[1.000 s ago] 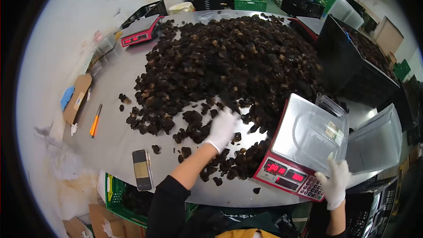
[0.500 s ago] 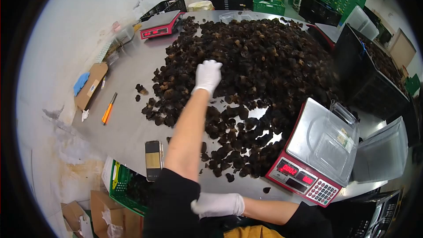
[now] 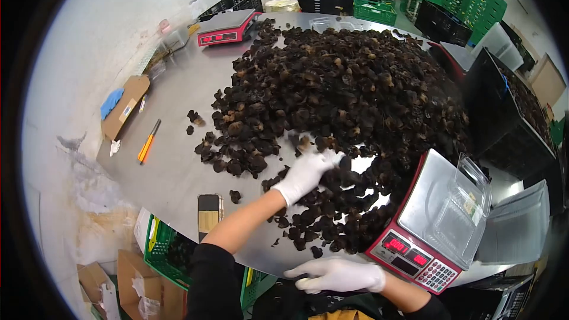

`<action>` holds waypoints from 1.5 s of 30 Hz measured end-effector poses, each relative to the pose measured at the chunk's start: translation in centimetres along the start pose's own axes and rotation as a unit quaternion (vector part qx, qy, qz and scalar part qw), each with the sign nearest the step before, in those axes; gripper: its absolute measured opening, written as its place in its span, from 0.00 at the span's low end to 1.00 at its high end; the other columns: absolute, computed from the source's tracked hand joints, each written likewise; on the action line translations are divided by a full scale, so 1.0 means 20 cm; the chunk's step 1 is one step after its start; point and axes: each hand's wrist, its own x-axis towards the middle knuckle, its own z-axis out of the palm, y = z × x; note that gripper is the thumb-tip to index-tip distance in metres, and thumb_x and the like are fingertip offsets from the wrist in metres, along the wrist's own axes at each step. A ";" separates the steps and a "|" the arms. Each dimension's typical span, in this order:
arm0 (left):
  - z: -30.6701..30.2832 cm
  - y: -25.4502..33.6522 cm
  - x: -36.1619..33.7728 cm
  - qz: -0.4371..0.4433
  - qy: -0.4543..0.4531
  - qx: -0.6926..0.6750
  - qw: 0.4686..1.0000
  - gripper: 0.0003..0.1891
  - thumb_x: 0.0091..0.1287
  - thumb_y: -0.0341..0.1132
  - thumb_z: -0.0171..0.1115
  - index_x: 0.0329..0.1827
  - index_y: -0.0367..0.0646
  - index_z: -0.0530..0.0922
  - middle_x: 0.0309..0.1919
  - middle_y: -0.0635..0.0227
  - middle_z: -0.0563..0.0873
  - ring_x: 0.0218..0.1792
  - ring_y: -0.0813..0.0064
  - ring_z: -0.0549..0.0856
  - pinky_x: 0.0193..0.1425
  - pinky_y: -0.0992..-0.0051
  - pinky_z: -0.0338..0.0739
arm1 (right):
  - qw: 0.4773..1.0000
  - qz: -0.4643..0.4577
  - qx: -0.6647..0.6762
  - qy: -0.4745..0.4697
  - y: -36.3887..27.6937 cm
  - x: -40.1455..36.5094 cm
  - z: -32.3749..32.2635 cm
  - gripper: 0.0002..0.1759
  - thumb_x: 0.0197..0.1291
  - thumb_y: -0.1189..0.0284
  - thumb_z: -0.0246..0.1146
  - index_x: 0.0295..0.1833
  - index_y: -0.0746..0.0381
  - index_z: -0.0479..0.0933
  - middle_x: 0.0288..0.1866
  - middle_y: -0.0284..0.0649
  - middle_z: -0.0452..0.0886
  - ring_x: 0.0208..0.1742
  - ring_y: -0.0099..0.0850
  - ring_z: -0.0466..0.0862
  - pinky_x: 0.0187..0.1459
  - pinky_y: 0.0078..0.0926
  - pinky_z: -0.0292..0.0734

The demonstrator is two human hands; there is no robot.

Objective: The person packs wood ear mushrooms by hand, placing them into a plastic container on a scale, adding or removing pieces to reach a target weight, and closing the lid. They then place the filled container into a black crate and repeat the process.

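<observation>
A big heap of dark brown, crinkled, mushroom-like pieces [image 3: 355, 83] covers much of the metal table [image 3: 178, 95]. My left hand [image 3: 305, 175], in a white glove, reaches into the loose pieces at the heap's near edge. Its fingers point right and are smeared by motion, with dark pieces beside the fingertips, so their grip is unclear. Close to my body, at the table's front edge, my right hand [image 3: 339, 275], also gloved in white, has its fingers stretched out and apart, with nothing visibly held.
To the right stand a red scale [image 3: 415, 255] with a clear plastic container [image 3: 459, 207] on it, and a black crate [image 3: 504, 112]. On the left lie a phone [image 3: 208, 216], an orange cutter [image 3: 148, 142] and cardboard [image 3: 127, 106]. Another scale [image 3: 225, 28] sits behind.
My left hand has come down and right from the heap to the loose pieces nearer me. My right hand has shifted right and its fingers have spread. The view has moved slightly.
</observation>
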 end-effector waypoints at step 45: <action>-0.77 0.00 -2.09 -0.564 -0.018 0.159 0.810 0.35 0.49 0.22 0.68 0.66 0.49 0.76 0.69 0.49 0.70 0.66 0.50 0.73 0.67 0.62 0.72 | 0.897 -0.068 0.252 0.357 0.59 -0.44 0.25 0.15 0.73 0.68 0.55 0.49 0.71 0.79 0.57 0.42 0.83 0.34 0.17 0.80 0.41 0.16 0.79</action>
